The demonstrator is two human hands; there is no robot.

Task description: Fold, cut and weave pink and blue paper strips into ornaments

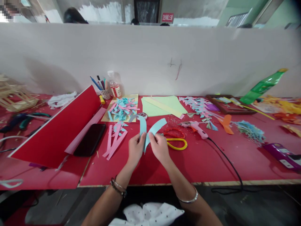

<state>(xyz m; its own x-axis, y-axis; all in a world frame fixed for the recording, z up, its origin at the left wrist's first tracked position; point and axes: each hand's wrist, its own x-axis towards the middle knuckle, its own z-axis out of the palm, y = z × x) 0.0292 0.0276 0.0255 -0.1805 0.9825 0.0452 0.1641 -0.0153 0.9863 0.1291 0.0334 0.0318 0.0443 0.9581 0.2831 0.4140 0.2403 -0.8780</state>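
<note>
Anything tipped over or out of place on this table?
The green bottle at far right looks strongly slanted, unlike the upright clear bottle, though the wide lens may exaggerate it. Small paper scraps lie loose beside the glue gun. I see no spill.

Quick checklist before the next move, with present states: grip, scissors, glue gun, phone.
1. Left hand gripping blue paper: ok.
2. Right hand gripping it too: ok.
3. Yellow scissor handle clear of the fingers: ok, beside the right hand.
4. Glue gun cool: cannot tell.
5. Its cable kept on the table: not ok, runs over the front edge.
6. Phone clear of both hands: ok.
</note>
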